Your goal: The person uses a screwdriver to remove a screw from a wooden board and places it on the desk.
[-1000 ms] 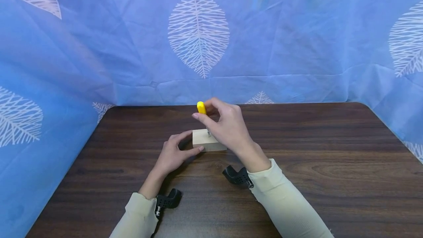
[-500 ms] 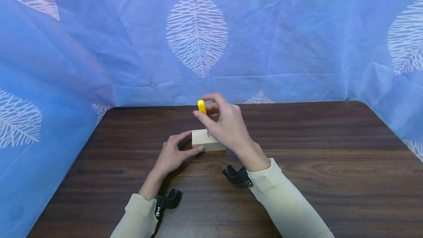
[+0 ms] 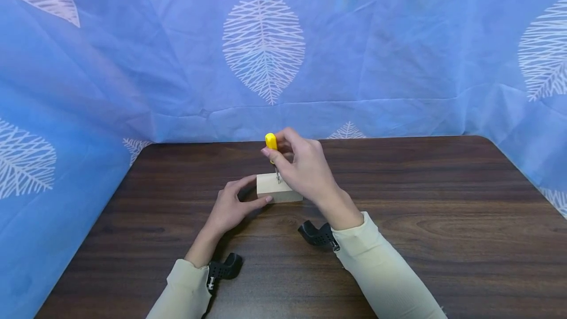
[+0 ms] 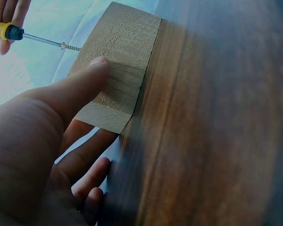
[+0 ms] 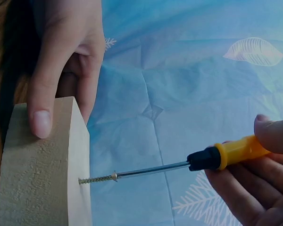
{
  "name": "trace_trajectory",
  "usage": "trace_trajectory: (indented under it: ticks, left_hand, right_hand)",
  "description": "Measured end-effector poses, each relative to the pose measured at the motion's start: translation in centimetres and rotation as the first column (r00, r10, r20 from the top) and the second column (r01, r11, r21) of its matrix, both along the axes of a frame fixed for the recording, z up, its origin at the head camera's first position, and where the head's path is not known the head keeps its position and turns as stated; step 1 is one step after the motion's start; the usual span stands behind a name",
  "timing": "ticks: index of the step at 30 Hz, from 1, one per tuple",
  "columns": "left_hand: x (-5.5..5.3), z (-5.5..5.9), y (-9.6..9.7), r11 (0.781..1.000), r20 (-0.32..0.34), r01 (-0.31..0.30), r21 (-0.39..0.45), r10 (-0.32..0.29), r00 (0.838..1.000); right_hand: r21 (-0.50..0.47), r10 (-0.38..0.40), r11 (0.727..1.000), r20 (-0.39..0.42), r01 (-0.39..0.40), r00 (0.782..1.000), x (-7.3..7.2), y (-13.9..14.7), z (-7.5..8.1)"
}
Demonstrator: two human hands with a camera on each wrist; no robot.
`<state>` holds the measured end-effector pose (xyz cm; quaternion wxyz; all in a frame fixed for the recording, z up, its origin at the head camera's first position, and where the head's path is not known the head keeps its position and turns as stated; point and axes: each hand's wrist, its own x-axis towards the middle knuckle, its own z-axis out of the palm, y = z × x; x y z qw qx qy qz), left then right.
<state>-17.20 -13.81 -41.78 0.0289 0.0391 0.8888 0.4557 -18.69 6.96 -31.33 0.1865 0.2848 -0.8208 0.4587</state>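
Fingers (image 5: 236,195) of the right hand (image 3: 307,167) pinch a slightly tilted screwdriver (image 5: 205,159).

I view a screened-off workstation; the type of building cannot be determined. Indicators: blue leaf-print fabric (image 3: 186,63) hangs behind and along both sides of a dark wood-grain surface (image 3: 443,240) with rounded rear corners.

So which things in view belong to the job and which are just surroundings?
In the job:
wooden block, held by the left hand
screw, lower end at the block's top face
yellow-handled screwdriver in the right hand, tip at the screw head

Surroundings:
table, only the support
blue leaf-print cloth
black wrist mounts
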Motion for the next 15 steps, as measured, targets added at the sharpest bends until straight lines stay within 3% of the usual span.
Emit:
trace_trajectory:
  ticks: [6, 15]
  left_hand:
    - [0.09, -0.2, 0.0, 1.0, 0.011, -0.01, -0.001, 0.01, 1.0]
    - [-0.02, 0.02, -0.11, 1.0, 0.006, -0.006, 0.0, 0.006, 1.0]
  right_hand:
    - [0.0, -0.056, 0.998, -0.025, 0.056, 0.998, -0.01, -0.16, -0.1]
    - [-0.035, -0.015, 0.999, -0.061, 0.013, 0.998, -0.17, -0.12, -0.02]
